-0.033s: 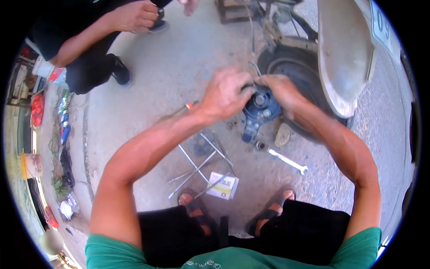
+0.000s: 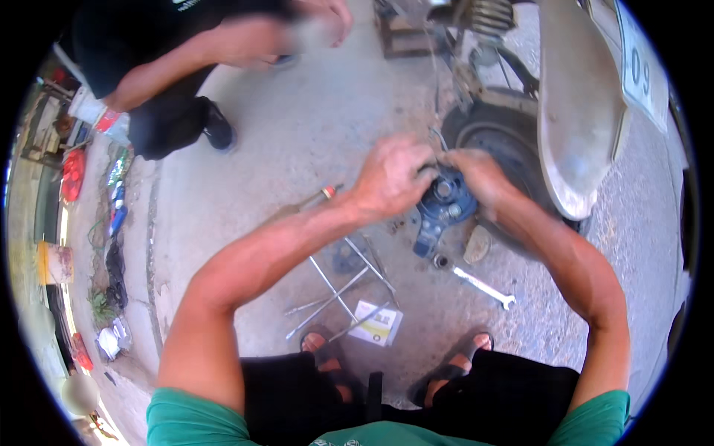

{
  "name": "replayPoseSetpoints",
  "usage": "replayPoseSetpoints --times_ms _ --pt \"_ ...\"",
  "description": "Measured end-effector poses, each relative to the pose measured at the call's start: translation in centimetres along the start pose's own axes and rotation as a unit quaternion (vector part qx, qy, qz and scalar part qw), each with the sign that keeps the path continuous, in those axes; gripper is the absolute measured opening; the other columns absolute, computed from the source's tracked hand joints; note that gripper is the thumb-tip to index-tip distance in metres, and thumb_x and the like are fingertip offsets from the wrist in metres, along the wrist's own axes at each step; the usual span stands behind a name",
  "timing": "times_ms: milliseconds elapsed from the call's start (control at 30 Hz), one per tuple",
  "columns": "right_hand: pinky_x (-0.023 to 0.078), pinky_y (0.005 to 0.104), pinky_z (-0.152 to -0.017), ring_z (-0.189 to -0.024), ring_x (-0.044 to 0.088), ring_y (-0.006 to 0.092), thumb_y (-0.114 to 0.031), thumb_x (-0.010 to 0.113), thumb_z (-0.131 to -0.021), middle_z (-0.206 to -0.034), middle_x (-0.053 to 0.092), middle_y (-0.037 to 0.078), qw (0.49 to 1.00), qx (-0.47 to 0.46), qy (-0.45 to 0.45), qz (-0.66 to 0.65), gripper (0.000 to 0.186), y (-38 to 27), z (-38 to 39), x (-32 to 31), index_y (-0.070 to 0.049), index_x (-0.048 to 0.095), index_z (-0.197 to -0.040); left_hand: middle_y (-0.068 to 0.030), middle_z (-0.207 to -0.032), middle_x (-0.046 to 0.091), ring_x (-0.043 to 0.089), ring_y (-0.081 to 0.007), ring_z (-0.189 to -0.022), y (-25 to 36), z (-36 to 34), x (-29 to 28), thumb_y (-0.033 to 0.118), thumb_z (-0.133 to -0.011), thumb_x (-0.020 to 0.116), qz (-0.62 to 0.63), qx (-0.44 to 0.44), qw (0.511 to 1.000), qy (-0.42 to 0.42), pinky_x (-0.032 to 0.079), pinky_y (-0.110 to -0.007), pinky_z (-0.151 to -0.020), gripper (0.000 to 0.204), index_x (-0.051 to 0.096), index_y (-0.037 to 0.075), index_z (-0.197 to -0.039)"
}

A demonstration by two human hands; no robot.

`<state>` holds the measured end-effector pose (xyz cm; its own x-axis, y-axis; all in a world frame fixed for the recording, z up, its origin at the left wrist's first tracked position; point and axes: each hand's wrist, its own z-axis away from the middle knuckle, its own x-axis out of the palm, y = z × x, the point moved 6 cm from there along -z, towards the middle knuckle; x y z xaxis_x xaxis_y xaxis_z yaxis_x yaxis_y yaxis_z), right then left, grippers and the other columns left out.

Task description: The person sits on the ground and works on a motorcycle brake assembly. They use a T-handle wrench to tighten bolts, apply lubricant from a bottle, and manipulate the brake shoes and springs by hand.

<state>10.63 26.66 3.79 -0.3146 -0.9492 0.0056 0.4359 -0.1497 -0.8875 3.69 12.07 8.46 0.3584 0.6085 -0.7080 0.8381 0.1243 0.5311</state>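
Note:
My left hand (image 2: 394,176) is closed at the upper left edge of a dark blue-black metal part (image 2: 448,207), its fingers pinched and smeared by motion. What the pinch holds is too small to make out. From the other side my right hand (image 2: 476,172) grips the upper right edge of the same part, its fingertips almost touching the left ones. A thin cable (image 2: 437,137) comes down to the fingertips. The part has a round raised hub with a hole and a short arm pointing toward me. Behind it stands a scooter wheel (image 2: 494,134).
Below the part lie a round socket-like piece (image 2: 442,262), a wrench (image 2: 485,288) and a flat pale piece (image 2: 477,244). Crossed metal rods (image 2: 338,286) and a printed card (image 2: 374,324) lie before my feet. A co-worker's blurred hand (image 2: 256,41) shows at upper left. A fender (image 2: 579,111) overhangs the wheel.
The whole view has shifted, so the scene sits lower and further right. My hands remain at the metal part. The co-worker's hands have moved and one is now blurred.

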Motion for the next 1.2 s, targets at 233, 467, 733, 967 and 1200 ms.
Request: replayPoseSetpoints --times_ms 233,467,733,967,1200 --pt "0.054 0.0310 -0.070 -0.079 0.066 0.0160 -0.023 0.060 -0.094 -0.093 0.069 0.009 1.000 0.010 -0.016 0.009 0.031 0.2 0.3 0.7 0.005 0.069 -0.104 -0.0148 -0.091 0.060 0.059 -0.0377 -0.091 -0.5 1.0 0.0 0.016 -0.079 0.073 0.068 0.014 0.998 0.002 0.047 -0.048 -0.078 0.024 0.066 0.005 -0.099" --pt "0.053 0.0312 -0.069 -0.077 0.066 0.0160 -0.022 0.061 -0.094 -0.090 0.070 0.009 1.000 0.015 -0.026 -0.004 0.027 -0.3 0.0 0.2 0.003 0.069 -0.098 -0.0155 -0.098 0.060 0.059 -0.0373 -0.097 -1.0 1.3 -1.4 0.027 -0.082 0.075 0.032 -0.058 0.998 -0.008 0.047 -0.046 -0.084 0.034 0.065 0.005 -0.105" --pt "0.055 0.0311 -0.072 -0.080 0.069 0.0169 -0.022 0.061 -0.095 -0.094 0.072 0.011 0.999 0.020 -0.026 -0.021 0.029 0.2 0.4 -0.2 0.004 0.070 -0.104 -0.0176 -0.105 0.059 0.059 -0.0379 -0.103 -1.7 3.1 -0.6 0.028 -0.085 0.072 0.081 -0.068 0.992 -0.063 0.048 -0.046 -0.090 0.041 0.062 0.006 -0.117" --pt "0.056 0.0337 -0.076 -0.083 0.069 0.0183 -0.022 0.059 -0.096 -0.097 0.072 0.011 0.995 0.054 -0.051 -0.067 0.030 0.7 0.5 -0.2 0.004 0.068 -0.109 -0.0208 -0.112 0.059 0.059 -0.0401 -0.109 -2.2 3.7 -0.5 0.028 -0.085 0.070 0.081 -0.080 0.991 -0.074 0.048 -0.047 -0.095 0.045 0.061 0.007 -0.123" --pt "0.057 0.0386 -0.086 -0.093 0.070 0.0218 -0.019 0.056 -0.097 -0.108 0.070 0.012 0.976 0.087 -0.098 -0.171 0.031 0.8 1.6 0.3 0.001 0.063 -0.119 -0.0183 -0.112 0.060 0.060 -0.0365 -0.106 -1.8 3.6 -1.0 0.025 -0.085 0.070 0.089 -0.083 0.988 -0.092 0.049 -0.045 -0.093 0.047 0.059 0.005 -0.126"
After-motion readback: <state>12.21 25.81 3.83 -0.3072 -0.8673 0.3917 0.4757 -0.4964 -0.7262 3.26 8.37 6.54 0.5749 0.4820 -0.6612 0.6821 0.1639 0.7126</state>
